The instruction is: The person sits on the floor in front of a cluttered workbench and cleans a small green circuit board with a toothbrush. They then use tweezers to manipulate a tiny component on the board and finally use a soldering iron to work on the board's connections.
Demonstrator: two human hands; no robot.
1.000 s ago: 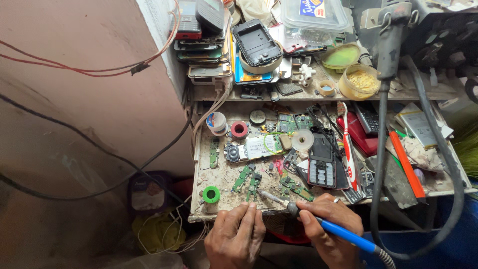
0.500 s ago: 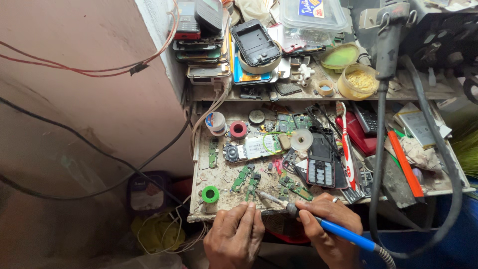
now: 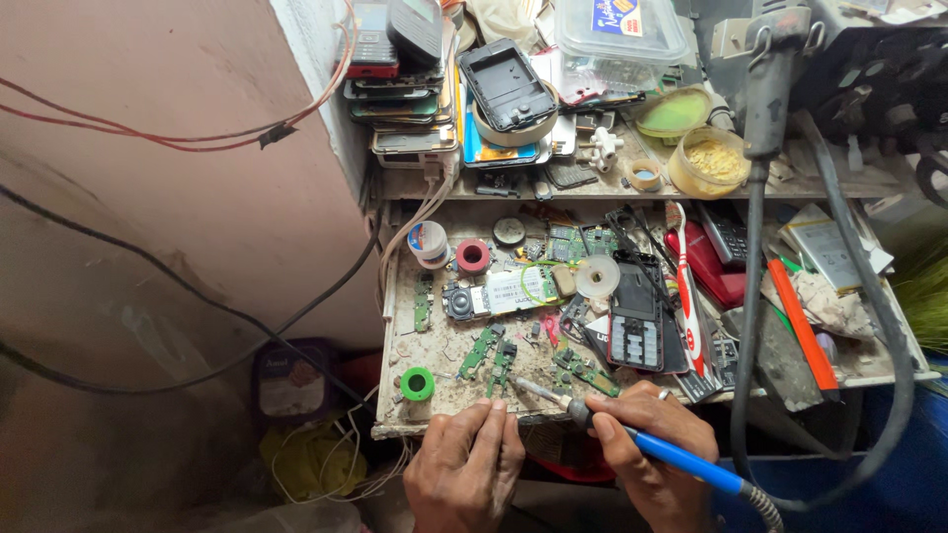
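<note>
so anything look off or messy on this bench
Yes. The worktop is gritty with dust and crumbs, and bare circuit boards lie scattered at odd angles near the soldering iron. A gutted phone lies among them.

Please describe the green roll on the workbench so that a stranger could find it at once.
Look at the dusty workbench, at its front left corner. The green roll stands there, just beyond the left hand. It is the only bright green ring; the red roll sits farther back.
</note>
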